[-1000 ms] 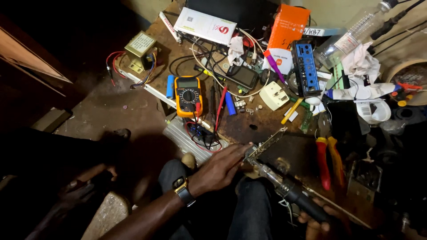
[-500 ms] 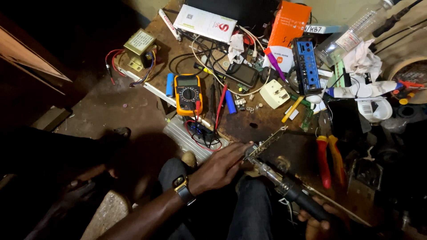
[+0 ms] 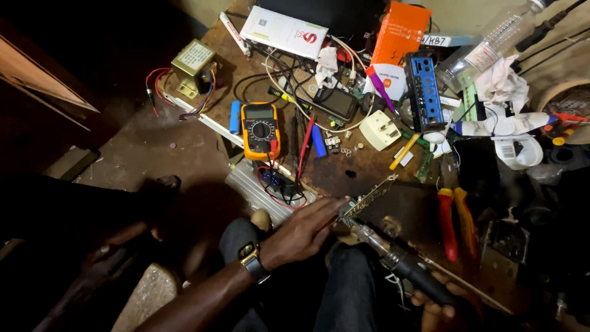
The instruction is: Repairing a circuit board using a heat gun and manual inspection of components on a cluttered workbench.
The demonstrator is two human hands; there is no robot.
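Circuit board (image 3: 367, 200), a narrow green strip seen almost edge-on, stood tilted at the near edge of the cluttered workbench (image 3: 184, 144), its far end rising toward the white plug adapter (image 3: 380, 130). I could make out small parts along its face but not what they were. My left hand (image 3: 304, 232) was curled round the board's lower end, fingers closed on it, watch on the wrist. My right hand (image 3: 439, 307) was wrapped shut around the dark handle of the heating tool (image 3: 393, 255), whose metal barrel pointed up at the board's lower corner; whether the tip touched the board I could not tell.

To do this well, I judged, I had to pinch the board by its edges only, keeping my fingertips clear of the hot end just beside them, and hold the board still while the tip worked on one spot. A steadier rest for the right wrist would have helped.

Red-handled pliers (image 3: 452, 221) lay just right of the board. Farther back sat the orange multimeter (image 3: 260, 130) with its leads, a blue cylinder cell (image 3: 318, 141) near it, and an orange box (image 3: 399, 37) at the rear.
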